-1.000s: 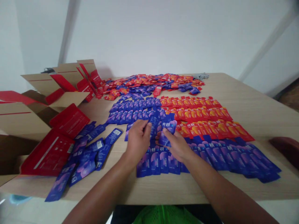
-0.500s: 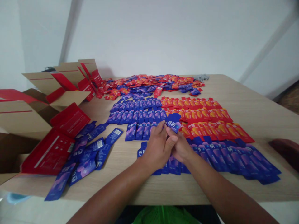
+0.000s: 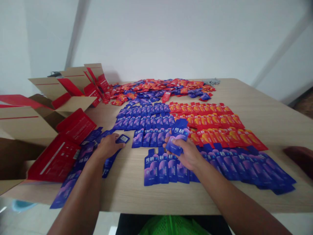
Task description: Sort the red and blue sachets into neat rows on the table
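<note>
My right hand grips a blue-purple pouch with white characters, held face up above the rows. The thumb lies across its front; whether more pouches are stacked beneath is hidden. At the left, my left hand has its thumb and fingers closed around the edge of another blue pouch, whose barcode side faces up. More blue pouches lie in a loose heap under and beside that forearm. Below my right hand, a front row of overlapping blue pouches lies on the table.
Behind stand rows of blue pouches and red-orange pouches. A mixed heap of pouches runs along the back. Open cardboard boxes with red outer sides crowd the left. A dark red object sits at the right table edge.
My hands were together over the rows and have parted. The left moved left to the loose blue pouches and took one's edge; the right stayed with its pouch, now more exposed.
</note>
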The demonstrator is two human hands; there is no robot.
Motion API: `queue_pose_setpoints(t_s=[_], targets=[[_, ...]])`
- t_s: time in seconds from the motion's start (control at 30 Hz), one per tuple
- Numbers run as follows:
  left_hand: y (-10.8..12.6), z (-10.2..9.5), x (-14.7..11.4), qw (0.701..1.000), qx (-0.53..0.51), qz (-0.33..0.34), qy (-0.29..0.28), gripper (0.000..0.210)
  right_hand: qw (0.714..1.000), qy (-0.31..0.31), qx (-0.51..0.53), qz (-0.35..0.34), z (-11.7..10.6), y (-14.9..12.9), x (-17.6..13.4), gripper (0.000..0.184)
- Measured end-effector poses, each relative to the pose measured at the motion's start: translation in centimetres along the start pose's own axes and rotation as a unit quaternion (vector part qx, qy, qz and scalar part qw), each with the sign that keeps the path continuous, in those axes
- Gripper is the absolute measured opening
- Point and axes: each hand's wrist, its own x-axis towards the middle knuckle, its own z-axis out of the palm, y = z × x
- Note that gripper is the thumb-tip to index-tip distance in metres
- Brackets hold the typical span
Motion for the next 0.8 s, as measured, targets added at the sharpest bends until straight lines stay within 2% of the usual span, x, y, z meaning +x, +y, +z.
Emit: queue_pose_setpoints(t_s=[0.17, 0.3, 0.47, 0.57, 0.67, 0.73, 0.8], targets=[[-0.6, 0.2, 0.9, 0.996, -0.077, 0.031, -0.043, 0.05, 1.0, 0.007, -0.001, 0.001, -0.1, -0.2, 0.0, 0.032], [-0.9, 0.0, 1.2, 0.996, -0.087, 0.014, -0.03, 0.046, 1.0, 0.001, -0.014, 0.015, -0.2, -0.1, 0.0, 0.027], [-0.8, -0.8, 0.8, 0.984, -0.174, 0.005, -0.033, 0.047, 0.999, -0.004, -0.016, 0.031, -0.3, 0.1, -0.1, 0.036], [-0.6, -1.2, 0.5, 0.97, -0.24, -0.011, 0.027, 0.05, 0.999, -0.01, -0.014, 0.037, -0.3, 0.0, -0.1, 0.031], [0.4, -1.4, 0.2, 0.935, -0.332, -0.009, 0.127, 0.052, 0.999, -0.019, -0.008, 0.051, -0.3, 0.0, -0.2, 0.024], [2.0, -1.6, -0.5, 0.914, -0.356, 0.002, 0.196, 0.05, 0.997, -0.03, -0.004, 0.068, -0.3, -0.1, -0.3, 0.022], [4.4, -1.7, -1.8, 0.924, -0.305, 0.028, 0.228, 0.041, 0.995, -0.049, 0.005, 0.089, -0.2, -0.1, -0.4, 0.024]])
